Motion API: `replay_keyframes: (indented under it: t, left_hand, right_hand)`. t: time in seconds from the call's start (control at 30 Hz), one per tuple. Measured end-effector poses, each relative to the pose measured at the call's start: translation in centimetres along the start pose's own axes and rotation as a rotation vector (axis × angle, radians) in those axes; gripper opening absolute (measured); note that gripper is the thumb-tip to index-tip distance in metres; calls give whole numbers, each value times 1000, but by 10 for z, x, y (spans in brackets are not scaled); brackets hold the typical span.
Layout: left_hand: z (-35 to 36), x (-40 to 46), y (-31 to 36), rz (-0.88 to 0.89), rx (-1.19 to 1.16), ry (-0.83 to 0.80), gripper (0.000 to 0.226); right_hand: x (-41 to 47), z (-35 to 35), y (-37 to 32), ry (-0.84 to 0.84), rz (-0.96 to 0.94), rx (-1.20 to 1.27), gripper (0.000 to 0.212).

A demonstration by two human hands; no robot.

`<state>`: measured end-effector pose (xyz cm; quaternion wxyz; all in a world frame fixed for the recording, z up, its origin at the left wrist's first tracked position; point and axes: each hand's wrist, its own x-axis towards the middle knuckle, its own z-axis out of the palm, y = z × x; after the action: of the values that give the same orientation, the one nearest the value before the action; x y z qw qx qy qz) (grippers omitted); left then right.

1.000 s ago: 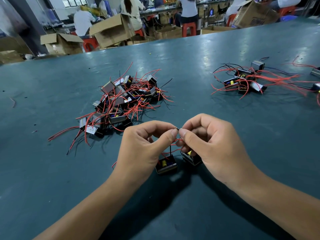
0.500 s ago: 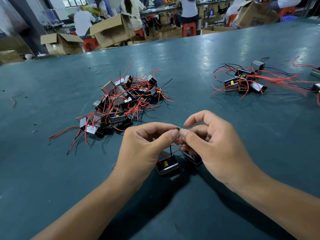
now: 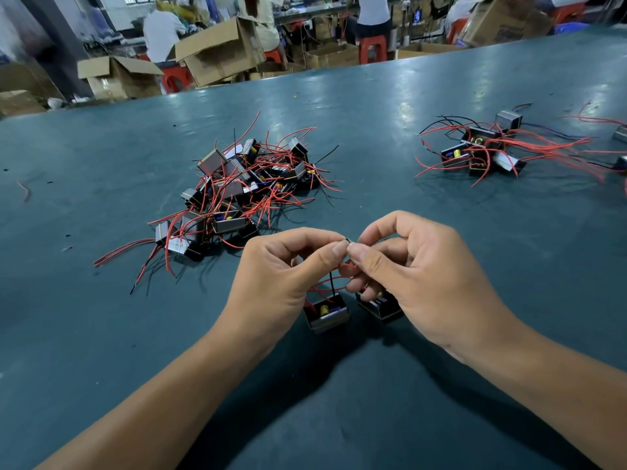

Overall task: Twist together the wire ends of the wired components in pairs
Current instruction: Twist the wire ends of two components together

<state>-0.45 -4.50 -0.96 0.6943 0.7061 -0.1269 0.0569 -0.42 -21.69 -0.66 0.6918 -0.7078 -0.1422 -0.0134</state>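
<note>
the left hand (image 3: 281, 279) and right hand (image 3: 417, 279) meet at centre frame, thumb and forefinger of each pinching the wire ends (image 3: 348, 239) between their tips. red wires drop from the pinch to two wired components (image 3: 327, 313) standing side by side on the bench (image 3: 509, 252), just under the hands. a heap of components (image 3: 237, 191) lies left of centre, above the left hand. a smaller cluster (image 3: 481, 154) lies at upper right. cardboard boxes (image 3: 217, 49) stand beyond the bench's far edge.

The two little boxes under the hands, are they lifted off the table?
No. Both little boxes rest on the green table, while the left hand and right hand pinch the wire ends above them.
</note>
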Motion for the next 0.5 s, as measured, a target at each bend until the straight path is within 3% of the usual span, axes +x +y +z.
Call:
replay_keyframes:
  t: [0.37, 0.5]
  left_hand:
    - [-1, 2, 0, 12, 14, -8, 8]
    - [0, 1, 0, 7, -19, -11, 8]
  right_hand:
    - [-1, -2, -1, -38, 26, 34, 15]
    - [-1, 0, -2, -39, 33, 37, 32]
